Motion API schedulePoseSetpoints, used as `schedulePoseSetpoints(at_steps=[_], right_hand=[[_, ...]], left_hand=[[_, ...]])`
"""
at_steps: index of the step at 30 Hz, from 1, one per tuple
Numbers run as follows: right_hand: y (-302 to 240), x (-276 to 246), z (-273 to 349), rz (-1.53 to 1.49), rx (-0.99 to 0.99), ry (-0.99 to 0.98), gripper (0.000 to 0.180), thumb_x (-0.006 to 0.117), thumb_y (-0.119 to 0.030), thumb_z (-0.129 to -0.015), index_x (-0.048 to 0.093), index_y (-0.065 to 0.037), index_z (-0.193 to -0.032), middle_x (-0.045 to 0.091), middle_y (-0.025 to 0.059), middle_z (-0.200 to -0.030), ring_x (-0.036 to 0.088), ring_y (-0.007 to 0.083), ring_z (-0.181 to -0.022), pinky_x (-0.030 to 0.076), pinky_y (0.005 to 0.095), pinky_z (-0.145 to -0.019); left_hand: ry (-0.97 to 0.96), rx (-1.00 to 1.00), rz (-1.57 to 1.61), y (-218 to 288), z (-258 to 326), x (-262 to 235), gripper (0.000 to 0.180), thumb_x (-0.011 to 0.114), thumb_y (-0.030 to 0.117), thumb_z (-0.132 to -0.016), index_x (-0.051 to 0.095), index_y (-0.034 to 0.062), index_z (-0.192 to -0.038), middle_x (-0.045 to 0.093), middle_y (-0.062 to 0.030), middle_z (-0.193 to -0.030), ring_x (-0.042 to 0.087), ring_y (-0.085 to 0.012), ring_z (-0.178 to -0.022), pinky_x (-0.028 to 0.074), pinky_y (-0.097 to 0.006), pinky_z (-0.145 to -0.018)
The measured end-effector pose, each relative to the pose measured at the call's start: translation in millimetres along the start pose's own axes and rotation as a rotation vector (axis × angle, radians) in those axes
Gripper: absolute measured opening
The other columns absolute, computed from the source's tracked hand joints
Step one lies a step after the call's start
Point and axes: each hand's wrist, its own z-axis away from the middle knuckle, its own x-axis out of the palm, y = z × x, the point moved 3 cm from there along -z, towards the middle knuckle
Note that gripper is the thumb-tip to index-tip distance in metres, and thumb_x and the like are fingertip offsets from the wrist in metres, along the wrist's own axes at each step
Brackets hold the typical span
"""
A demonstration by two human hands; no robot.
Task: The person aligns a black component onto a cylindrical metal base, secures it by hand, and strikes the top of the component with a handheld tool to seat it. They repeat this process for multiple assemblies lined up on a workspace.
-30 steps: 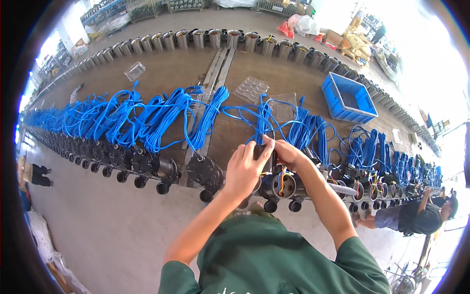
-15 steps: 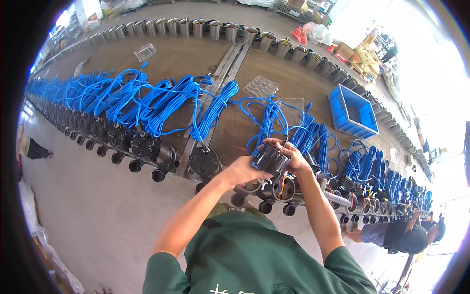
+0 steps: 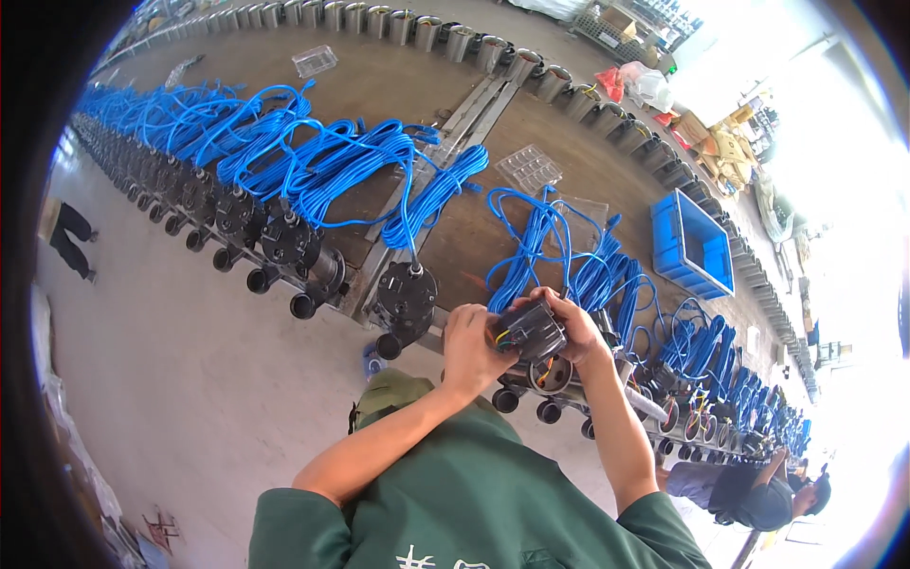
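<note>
A black round pump cover (image 3: 536,332) is held between my hands above the bench edge, turned so that yellow and green wires show at its left side. My right hand (image 3: 580,332) is closed round its far and right sides. My left hand (image 3: 471,353) has its fingers bent against the left side by the wires; the fingertips are partly hidden. Below the cover lies an open metal cylinder (image 3: 550,376) with coloured wires at its mouth. A blue cable coil (image 3: 524,251) lies just beyond my hands. To the left stands a closed pump unit (image 3: 405,302) with a black disc end.
Along the bench's near edge run rows of similar pump units (image 3: 289,242) with blue cable coils (image 3: 355,166). A blue crate (image 3: 692,245) and clear plastic trays (image 3: 529,169) sit on the bench. Metal cylinders (image 3: 460,43) line its far edge. Another person (image 3: 763,493) stands at the right.
The cover has tilted, so wires at its left side now show. My left hand has shifted from gripping its near edge to its wire side. The whole view has turned slightly.
</note>
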Motion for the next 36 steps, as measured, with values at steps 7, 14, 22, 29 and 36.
schedulePoseSetpoints(at_steps=[7,14,22,29,36], right_hand=[[3.4,7.0,-10.6,0.234,-0.197,0.143,0.038,0.050,-0.035,-0.111,0.066,0.000,-0.104,0.074,0.0171,-0.108,0.073,0.0247,-0.097,0.060,0.0379,-0.089],[17.2,-11.9,-24.0,0.430,-0.322,0.143,0.042,0.050,-0.036,-0.111,0.069,0.001,-0.102,0.076,0.0134,-0.102,0.071,0.0179,-0.089,0.058,0.0321,-0.084],[21.1,-27.2,-26.9,0.527,-0.445,0.236,0.044,0.047,-0.033,-0.112,0.068,0.004,-0.102,0.076,0.0157,-0.101,0.072,0.0171,-0.086,0.058,0.0301,-0.082],[24.8,-26.3,-26.4,0.516,-0.525,0.292,0.042,0.046,-0.030,-0.113,0.068,0.003,-0.101,0.076,0.0156,-0.103,0.070,0.0167,-0.089,0.057,0.0294,-0.084],[28.0,-12.5,-22.5,0.507,-0.513,0.251,0.041,0.046,-0.030,-0.113,0.068,0.003,-0.102,0.076,0.0146,-0.104,0.069,0.0151,-0.088,0.057,0.0289,-0.083]], left_hand=[[-0.173,0.179,0.054,-17.2,-2.6,3.2,0.053,0.087,0.008,-0.057,0.059,-0.0023,-0.101,0.056,-0.0222,-0.125,0.048,-0.0448,-0.129,0.045,-0.049,-0.104],[-0.239,0.189,-0.256,-15.6,-2.0,-2.8,0.092,0.092,0.026,-0.063,0.045,-0.0059,-0.135,0.043,-0.0236,-0.148,0.039,-0.0441,-0.141,0.039,-0.054,-0.112],[-0.437,0.045,-0.286,-29.4,5.5,-8.3,0.099,0.079,0.040,-0.085,0.028,-0.0003,-0.158,0.033,-0.0269,-0.158,0.038,-0.0468,-0.141,0.033,-0.057,-0.115],[-0.354,0.035,0.024,-55.2,19.7,-8.6,0.073,0.065,0.039,-0.098,0.039,0.0101,-0.159,0.040,-0.0230,-0.154,0.043,-0.0445,-0.135,0.035,-0.053,-0.114],[-0.236,-0.114,-0.012,-48.1,20.9,-10.6,0.074,0.072,0.030,-0.092,0.042,0.0111,-0.157,0.049,-0.0232,-0.147,0.048,-0.0425,-0.129,0.040,-0.053,-0.107]])
